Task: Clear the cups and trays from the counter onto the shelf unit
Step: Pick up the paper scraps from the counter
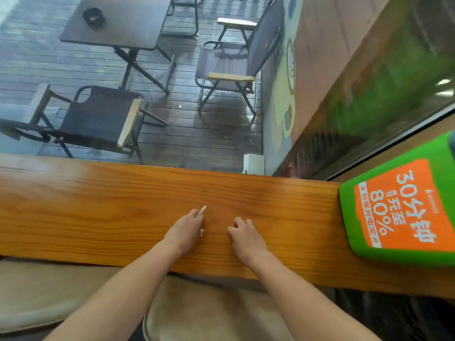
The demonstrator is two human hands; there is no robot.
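Observation:
A long orange wooden counter [98, 212] runs across the view by a window. My left hand [186, 227] rests on it and pinches a small white paper scrap [201, 210] between thumb and fingers. My right hand [245, 233] lies just to the right, fingers curled onto the wood, holding nothing. No cup, tray or shelf unit is in view.
A green and orange box [398, 217] with printed text stands on the counter's right end. A beige padded stool [211, 313] sits below the counter in front of me. Through the glass are a dark table [118, 23] and folding chairs [103, 119] on wet decking.

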